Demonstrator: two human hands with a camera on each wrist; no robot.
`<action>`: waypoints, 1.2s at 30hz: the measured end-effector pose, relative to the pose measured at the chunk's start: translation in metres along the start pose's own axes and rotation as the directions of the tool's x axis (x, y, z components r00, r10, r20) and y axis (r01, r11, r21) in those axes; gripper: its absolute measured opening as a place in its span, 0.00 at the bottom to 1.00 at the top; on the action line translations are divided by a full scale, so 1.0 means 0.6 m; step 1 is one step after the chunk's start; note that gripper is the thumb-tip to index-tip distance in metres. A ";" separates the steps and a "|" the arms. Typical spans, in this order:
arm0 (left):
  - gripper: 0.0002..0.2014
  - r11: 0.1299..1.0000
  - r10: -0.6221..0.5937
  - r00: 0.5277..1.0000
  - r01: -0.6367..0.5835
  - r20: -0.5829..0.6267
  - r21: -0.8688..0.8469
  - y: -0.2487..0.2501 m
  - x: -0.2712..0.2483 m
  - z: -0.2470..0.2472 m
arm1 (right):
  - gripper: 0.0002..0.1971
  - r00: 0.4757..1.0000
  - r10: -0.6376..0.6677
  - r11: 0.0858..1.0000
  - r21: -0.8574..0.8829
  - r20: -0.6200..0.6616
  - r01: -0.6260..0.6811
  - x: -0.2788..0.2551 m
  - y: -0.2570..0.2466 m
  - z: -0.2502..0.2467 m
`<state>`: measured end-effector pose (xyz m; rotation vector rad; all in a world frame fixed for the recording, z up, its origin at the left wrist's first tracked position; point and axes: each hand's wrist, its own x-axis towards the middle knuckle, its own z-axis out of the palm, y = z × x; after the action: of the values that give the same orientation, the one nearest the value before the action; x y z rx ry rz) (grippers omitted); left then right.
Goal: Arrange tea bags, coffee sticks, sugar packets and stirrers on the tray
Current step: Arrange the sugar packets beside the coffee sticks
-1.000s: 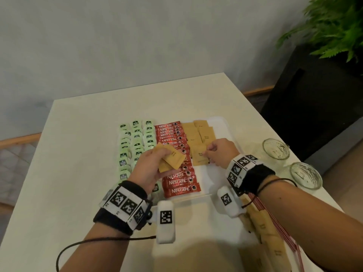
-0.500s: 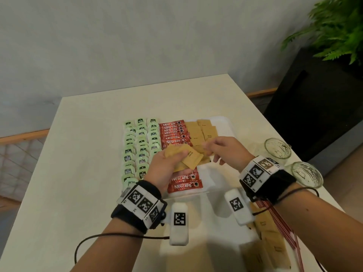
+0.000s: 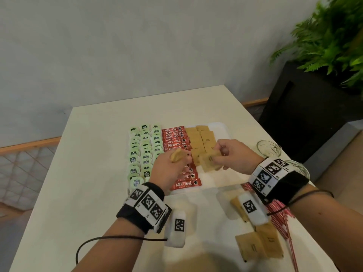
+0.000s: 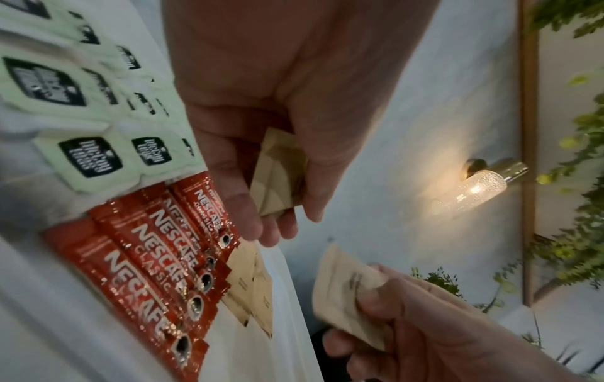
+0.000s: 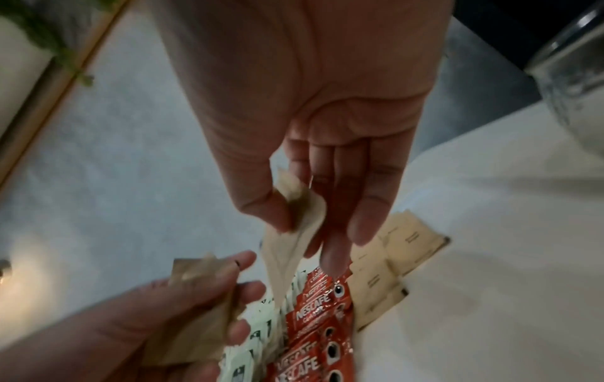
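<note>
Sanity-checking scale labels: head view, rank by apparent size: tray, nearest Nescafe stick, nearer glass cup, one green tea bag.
1. tray
2. nearer glass cup, though partly hidden by the right wrist
3. nearest Nescafe stick
4. green tea bag

Cup versus stick is unsure; the cup sits closer and half covered.

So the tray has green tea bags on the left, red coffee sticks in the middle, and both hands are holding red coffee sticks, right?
Not quite. The left hand and right hand hold brown sugar packets, as the head view shows. The green tea bags and red coffee sticks lie as you say.
</note>
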<state>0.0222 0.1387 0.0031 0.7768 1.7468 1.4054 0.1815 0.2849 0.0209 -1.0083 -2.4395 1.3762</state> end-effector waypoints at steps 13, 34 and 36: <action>0.16 0.998 0.000 0.999 0.003 0.053 -0.060 0.017 -0.002 0.084 | 0.07 1.000 0.018 0.976 0.217 -0.026 -0.012 -0.011 0.017 -0.021; 0.10 0.876 -0.308 0.951 0.268 -0.037 -0.401 0.004 0.054 0.017 | 0.07 0.894 0.433 0.898 -0.032 -0.117 -0.439 0.113 0.078 -0.001; 0.11 0.868 -0.324 0.946 0.284 -0.030 -0.406 0.003 0.055 0.015 | 0.09 0.893 0.433 0.896 -0.048 -0.120 -0.441 0.118 0.081 0.000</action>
<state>0.0121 0.1708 -0.0021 0.2026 1.4992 1.5243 0.1510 0.3462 -0.0305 -1.6865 -2.2846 1.3081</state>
